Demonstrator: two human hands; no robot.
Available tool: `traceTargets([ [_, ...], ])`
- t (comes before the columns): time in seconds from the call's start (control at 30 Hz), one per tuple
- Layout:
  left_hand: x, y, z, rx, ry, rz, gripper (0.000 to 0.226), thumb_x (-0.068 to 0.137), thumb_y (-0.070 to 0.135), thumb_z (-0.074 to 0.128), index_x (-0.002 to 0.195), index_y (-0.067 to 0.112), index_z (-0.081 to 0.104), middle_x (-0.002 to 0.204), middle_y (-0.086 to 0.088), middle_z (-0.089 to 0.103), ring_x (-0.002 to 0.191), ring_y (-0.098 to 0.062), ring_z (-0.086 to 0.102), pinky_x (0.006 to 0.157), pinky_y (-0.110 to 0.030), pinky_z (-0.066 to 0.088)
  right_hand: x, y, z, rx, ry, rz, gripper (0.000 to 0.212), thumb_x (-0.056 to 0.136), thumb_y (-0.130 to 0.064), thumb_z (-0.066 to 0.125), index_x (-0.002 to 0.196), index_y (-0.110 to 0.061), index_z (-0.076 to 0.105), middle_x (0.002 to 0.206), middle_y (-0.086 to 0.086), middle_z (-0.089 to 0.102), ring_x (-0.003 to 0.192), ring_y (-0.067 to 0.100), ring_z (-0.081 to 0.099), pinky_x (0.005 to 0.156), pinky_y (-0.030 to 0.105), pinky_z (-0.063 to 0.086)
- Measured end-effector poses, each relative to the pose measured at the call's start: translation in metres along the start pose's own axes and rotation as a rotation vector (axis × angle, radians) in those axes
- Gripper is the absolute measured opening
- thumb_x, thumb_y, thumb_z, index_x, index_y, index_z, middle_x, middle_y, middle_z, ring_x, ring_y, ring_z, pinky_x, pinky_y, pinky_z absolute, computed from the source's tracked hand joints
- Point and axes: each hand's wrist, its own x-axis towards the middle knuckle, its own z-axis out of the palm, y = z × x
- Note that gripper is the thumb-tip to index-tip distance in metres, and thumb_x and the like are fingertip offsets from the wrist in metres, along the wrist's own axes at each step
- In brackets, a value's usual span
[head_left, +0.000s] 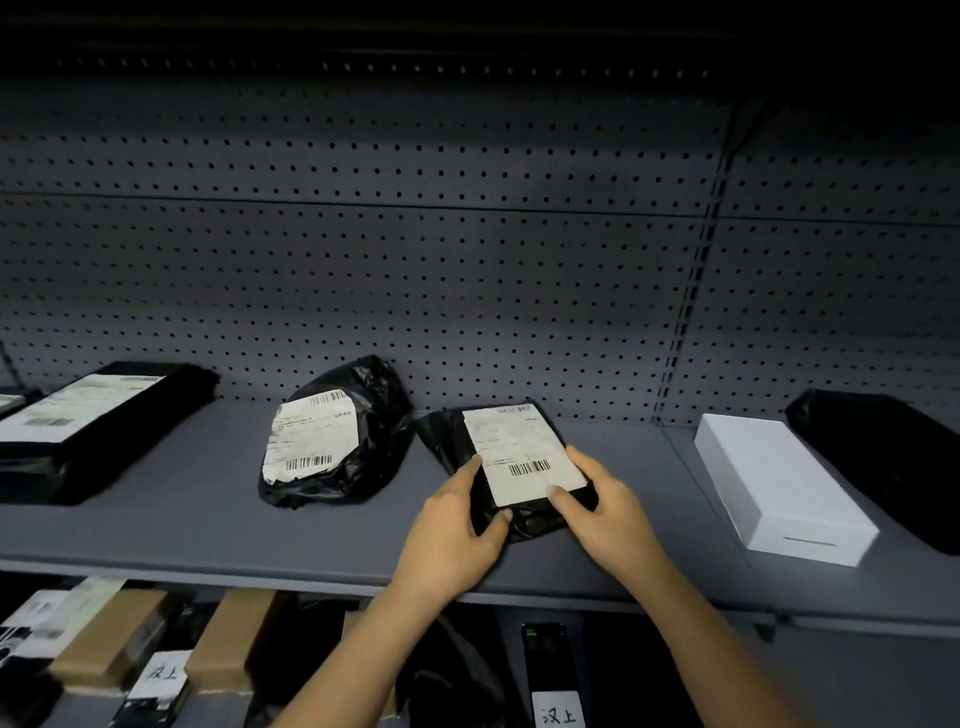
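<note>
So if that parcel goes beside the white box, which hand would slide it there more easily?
Probably the right hand: it grips the parcel at the edge nearest the white box, with bare shelf between them. The left hand grips the opposite edge and would have to reach across.

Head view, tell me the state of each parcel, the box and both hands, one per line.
Small black parcel: label up, gripped at its near end by both hands.
Left hand: grips its left edge.
Right hand: grips its right edge.
Crumpled black parcel: lying on the shelf, label up.
Long black parcel: lying flat, label up.
White box: closed, lying flat.
</note>
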Motion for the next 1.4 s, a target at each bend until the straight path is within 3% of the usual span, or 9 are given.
traceTargets([
  [0.1, -0.002, -0.005, -0.001, -0.096, 0.071, 0.077, 0.073, 0.084, 0.015, 0.069, 0.146, 0.028, 0.034, 0.138, 0.017, 0.051, 0.124, -0.009, 0.051, 0.095, -0.008, 0.036, -0.003, 0.007, 0.000, 0.107, 0.026, -0.087, 0.067, 0.088, -0.018, 0.070, 0.146, -0.029, 0.039, 0.135, -0.016, 0.049, 0.121, -0.006, 0.048, 0.104, 0.022, 0.041],
  [0.2, -0.003, -0.010, -0.002, -0.202, 0.108, 0.134, 0.076, 0.080, 0.005, 0.070, 0.144, 0.026, 0.036, 0.144, 0.016, 0.044, 0.134, 0.005, 0.037, 0.112, -0.017, 0.030, -0.004, 0.009, 0.000, 0.180, 0.029, -0.171, 0.074, 0.084, -0.009, 0.074, 0.144, -0.033, 0.037, 0.135, -0.018, 0.045, 0.122, -0.014, 0.045, 0.098, 0.010, 0.041],
  [0.47, -0.007, -0.010, -0.005, -0.255, 0.154, 0.189, 0.077, 0.076, 0.003, 0.070, 0.143, 0.020, 0.036, 0.146, 0.012, 0.041, 0.138, -0.003, 0.035, 0.115, -0.025, 0.028, -0.006, 0.014, 0.001, 0.162, 0.063, -0.327, 0.090, 0.077, 0.007, 0.075, 0.147, -0.025, 0.029, 0.133, -0.007, 0.043, 0.126, 0.000, 0.047, 0.103, 0.017, 0.042],
  [0.8, -0.008, -0.009, -0.004, -0.190, 0.180, 0.229, 0.079, 0.079, 0.004, 0.071, 0.147, 0.016, 0.032, 0.149, 0.008, 0.037, 0.139, -0.003, 0.032, 0.113, -0.018, 0.025, -0.008, 0.015, 0.002, 0.160, 0.056, -0.377, 0.085, 0.081, 0.006, 0.072, 0.150, -0.020, 0.029, 0.139, -0.005, 0.041, 0.128, -0.004, 0.045, 0.106, 0.018, 0.040],
  [0.97, 0.000, -0.010, 0.001, -0.051, 0.102, 0.171, 0.074, 0.081, 0.018, 0.072, 0.145, 0.019, 0.034, 0.145, 0.006, 0.039, 0.132, 0.007, 0.030, 0.102, -0.001, 0.019, -0.005, 0.017, 0.007, -0.065, 0.022, -0.314, 0.064, 0.090, -0.012, 0.067, 0.147, -0.015, 0.039, 0.143, -0.003, 0.042, 0.129, 0.011, 0.046, 0.109, 0.032, 0.042],
  [1.1, 0.006, -0.013, 0.011, 0.146, 0.000, 0.013, 0.079, 0.087, 0.040, 0.064, 0.152, 0.017, 0.026, 0.157, -0.003, 0.026, 0.142, -0.016, 0.028, 0.112, -0.025, 0.029, -0.003, 0.015, 0.013, -0.250, 0.008, -0.237, 0.050, 0.097, -0.028, 0.057, 0.143, -0.014, 0.046, 0.144, -0.001, 0.045, 0.127, 0.012, 0.046, 0.102, 0.019, 0.036],
  [1.2, 0.006, -0.013, 0.014, 0.144, 0.003, -0.024, 0.076, 0.088, 0.042, 0.062, 0.151, 0.017, 0.029, 0.156, -0.004, 0.027, 0.142, -0.020, 0.029, 0.113, -0.036, 0.033, -0.005, 0.010, 0.016, -0.304, 0.014, -0.227, 0.046, 0.098, -0.030, 0.054, 0.141, -0.016, 0.047, 0.139, -0.002, 0.046, 0.123, 0.012, 0.048, 0.097, 0.019, 0.038],
  [1.3, 0.004, -0.011, 0.008, 0.238, 0.098, 0.069, 0.060, 0.084, 0.037, 0.066, 0.137, 0.015, 0.048, 0.139, -0.004, 0.044, 0.128, -0.024, 0.040, 0.106, -0.036, 0.037, -0.010, 0.006, 0.011, -0.351, 0.038, -0.239, 0.041, 0.097, -0.033, 0.055, 0.134, -0.016, 0.052, 0.130, -0.004, 0.048, 0.114, 0.012, 0.052, 0.091, 0.024, 0.045],
  [1.4, 0.003, -0.007, 0.001, 0.413, 0.230, 0.289, 0.037, 0.078, 0.031, 0.070, 0.110, 0.015, 0.062, 0.109, -0.003, 0.053, 0.100, -0.027, 0.050, 0.083, -0.038, 0.042, -0.020, 0.001, -0.003, -0.460, 0.108, -0.301, 0.029, 0.096, -0.033, 0.058, 0.119, -0.015, 0.061, 0.115, -0.004, 0.052, 0.102, 0.013, 0.055, 0.080, 0.022, 0.045],
])
